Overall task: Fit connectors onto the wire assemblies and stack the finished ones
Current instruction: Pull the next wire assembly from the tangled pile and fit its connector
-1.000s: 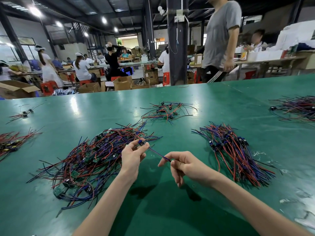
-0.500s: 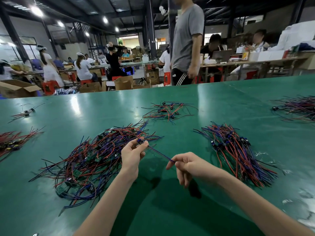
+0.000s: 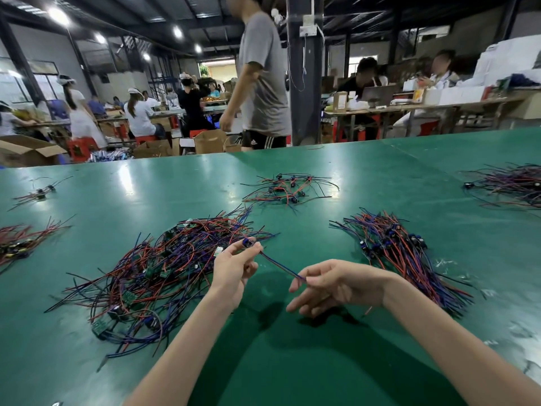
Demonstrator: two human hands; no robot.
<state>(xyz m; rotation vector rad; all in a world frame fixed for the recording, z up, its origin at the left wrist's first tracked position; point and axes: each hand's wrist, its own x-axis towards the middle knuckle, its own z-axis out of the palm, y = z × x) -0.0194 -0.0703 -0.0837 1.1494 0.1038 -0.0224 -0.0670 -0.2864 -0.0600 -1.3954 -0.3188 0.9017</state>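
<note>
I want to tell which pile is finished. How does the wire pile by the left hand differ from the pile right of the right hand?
The left pile is wide and tangled; the right pile is narrower, its wires roughly parallel. The left pile shows small green boards; the right pile shows dark connectors. Both hold red and blue wires on the table.

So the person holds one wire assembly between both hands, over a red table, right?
No: the table is green, not red, as the head view shows. The left hand and right hand do hold one wire assembly between them.
</note>
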